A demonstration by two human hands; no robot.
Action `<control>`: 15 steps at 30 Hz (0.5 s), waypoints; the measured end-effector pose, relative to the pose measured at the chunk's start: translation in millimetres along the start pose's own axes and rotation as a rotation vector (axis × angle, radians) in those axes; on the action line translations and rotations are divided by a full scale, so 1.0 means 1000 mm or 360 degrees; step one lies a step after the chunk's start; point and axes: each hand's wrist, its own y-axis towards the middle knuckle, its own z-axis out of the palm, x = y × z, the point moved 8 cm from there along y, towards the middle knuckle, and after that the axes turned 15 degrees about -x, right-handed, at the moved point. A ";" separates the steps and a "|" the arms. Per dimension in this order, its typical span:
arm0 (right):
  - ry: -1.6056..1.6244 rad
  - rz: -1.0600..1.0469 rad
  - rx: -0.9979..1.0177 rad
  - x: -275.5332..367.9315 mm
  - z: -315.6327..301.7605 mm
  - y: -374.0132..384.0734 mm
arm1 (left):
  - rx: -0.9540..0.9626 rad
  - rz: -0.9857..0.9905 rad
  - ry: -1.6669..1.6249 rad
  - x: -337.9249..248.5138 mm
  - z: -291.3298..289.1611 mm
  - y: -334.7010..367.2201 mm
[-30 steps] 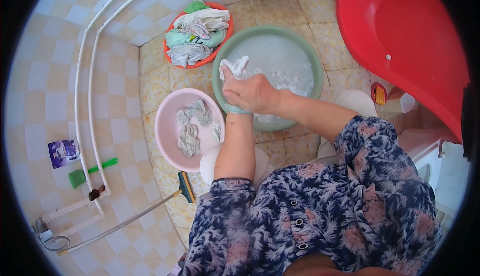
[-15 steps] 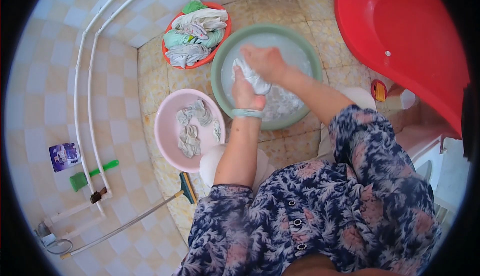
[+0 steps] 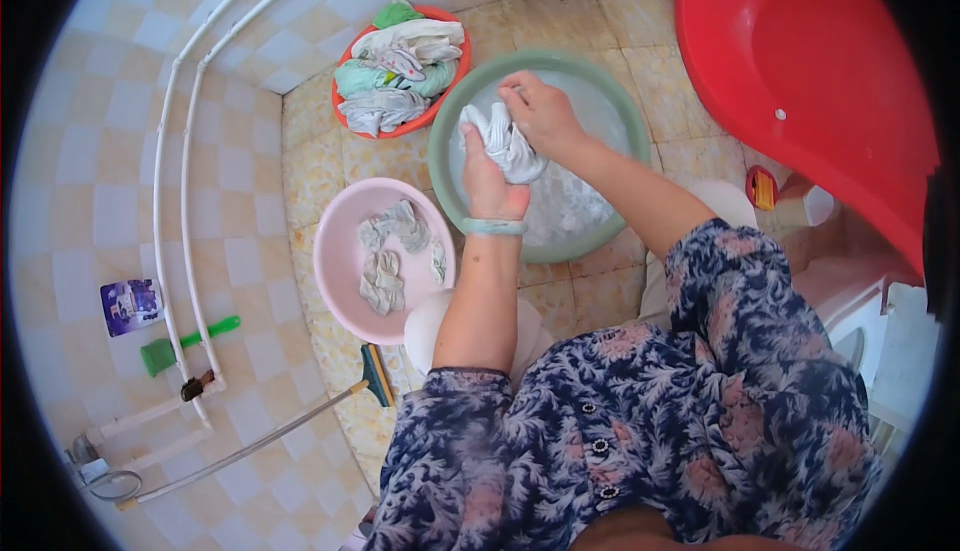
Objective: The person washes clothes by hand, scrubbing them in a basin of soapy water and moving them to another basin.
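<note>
Over the green basin (image 3: 440, 166) of cloudy, sudsy water, my two hands work on a bunched white cloth (image 3: 513, 154). My left hand (image 3: 490, 183), a pale bracelet at its wrist, cups the cloth from the near left side with the thumb up against it. The fingers of my right hand (image 3: 545, 121) are curled closed at the cloth's upper right edge. Folds hide part of both grips, and the kind of garment cannot be made out.
An orange-red basin (image 3: 462, 69) heaped with wet clothes stands at the far left. Nearer is a pink basin (image 3: 335, 281) with several small pale cloths. A red tub (image 3: 800, 41) curves along the right. A floor squeegee (image 3: 375, 376) leans at the left wall.
My right hand has shifted slightly right and is no longer blurred, so more of the white cloth shows. My left hand stays on the cloth. The whole view has shifted slightly.
</note>
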 end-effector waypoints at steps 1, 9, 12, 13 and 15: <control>0.0271 0.0197 -0.0173 -0.005 -0.006 0.003 | 0.0060 -0.0029 -0.0128 -0.004 0.002 0.003; 0.0787 0.0536 -0.0032 0.042 -0.020 0.001 | 0.0056 0.0170 -0.0156 -0.026 -0.009 0.009; 0.0729 0.0441 0.0059 0.044 -0.017 -0.005 | 0.0088 0.0097 -0.0164 -0.026 0.000 0.003; 0.0609 0.0412 0.0101 0.040 -0.015 -0.008 | 0.0220 0.0141 -0.0138 -0.027 0.008 -0.003; 0.0639 0.0404 0.0069 0.036 -0.017 -0.010 | 0.0354 0.0185 -0.0111 -0.030 0.017 -0.010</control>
